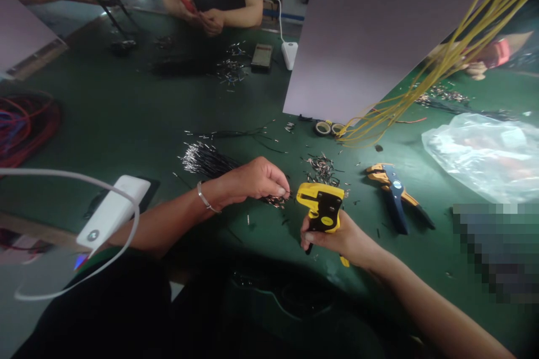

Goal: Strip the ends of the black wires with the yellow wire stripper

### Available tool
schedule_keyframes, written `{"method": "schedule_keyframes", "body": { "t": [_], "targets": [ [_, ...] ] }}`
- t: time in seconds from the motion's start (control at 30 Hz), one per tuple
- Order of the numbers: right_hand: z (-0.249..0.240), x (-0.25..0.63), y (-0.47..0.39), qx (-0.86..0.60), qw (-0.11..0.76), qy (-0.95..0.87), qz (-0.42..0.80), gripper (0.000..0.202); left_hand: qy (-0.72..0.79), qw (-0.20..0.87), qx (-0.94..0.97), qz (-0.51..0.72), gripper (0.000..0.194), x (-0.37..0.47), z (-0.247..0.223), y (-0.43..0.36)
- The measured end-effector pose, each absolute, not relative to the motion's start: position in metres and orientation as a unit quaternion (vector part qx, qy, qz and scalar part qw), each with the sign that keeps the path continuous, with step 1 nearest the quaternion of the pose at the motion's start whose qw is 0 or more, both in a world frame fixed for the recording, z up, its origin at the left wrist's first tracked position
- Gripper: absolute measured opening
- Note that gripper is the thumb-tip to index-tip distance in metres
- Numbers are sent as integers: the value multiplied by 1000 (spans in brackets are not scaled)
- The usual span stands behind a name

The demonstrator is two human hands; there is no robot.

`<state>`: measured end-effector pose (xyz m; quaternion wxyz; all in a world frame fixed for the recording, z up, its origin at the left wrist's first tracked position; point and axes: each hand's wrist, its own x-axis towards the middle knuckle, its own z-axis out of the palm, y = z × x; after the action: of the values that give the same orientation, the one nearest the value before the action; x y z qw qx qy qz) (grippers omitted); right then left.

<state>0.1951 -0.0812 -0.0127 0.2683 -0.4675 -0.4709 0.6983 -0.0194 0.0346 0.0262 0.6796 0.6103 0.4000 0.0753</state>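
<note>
My right hand is wrapped round the handles of a yellow and black wire stripper, its head pointing left. Just left of the tool, my left hand is closed in a pinch. What sits between its fingertips is too small to make out. Under these fingers lie short wire pieces with copper ends. Behind my left wrist spreads a bundle of black wires with shiny ends. Beyond the stripper is a heap of short wire scraps.
A second, blue and orange wire stripper lies at right, near a clear plastic bag. Yellow wires hang beside a grey panel. Tape rolls sit below it. A white power bank is at left. Across the table a person works.
</note>
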Motion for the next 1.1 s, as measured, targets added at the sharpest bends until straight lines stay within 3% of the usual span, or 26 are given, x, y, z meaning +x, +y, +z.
{"method": "schedule_keyframes", "body": {
  "t": [0.5, 0.9, 1.1],
  "targets": [
    [3, 189, -82, -567, 212, -471, 641, 24, 381, 673, 631, 59, 18, -20, 28, 35],
    [-15, 192, -91, -595, 260, -479, 591, 20, 396, 682, 611, 71, 15, -12, 36, 30],
    [-13, 198, -84, -600, 244, -478, 594, 14, 422, 674, 598, 101, 13, -10, 34, 26]
  ]
}}
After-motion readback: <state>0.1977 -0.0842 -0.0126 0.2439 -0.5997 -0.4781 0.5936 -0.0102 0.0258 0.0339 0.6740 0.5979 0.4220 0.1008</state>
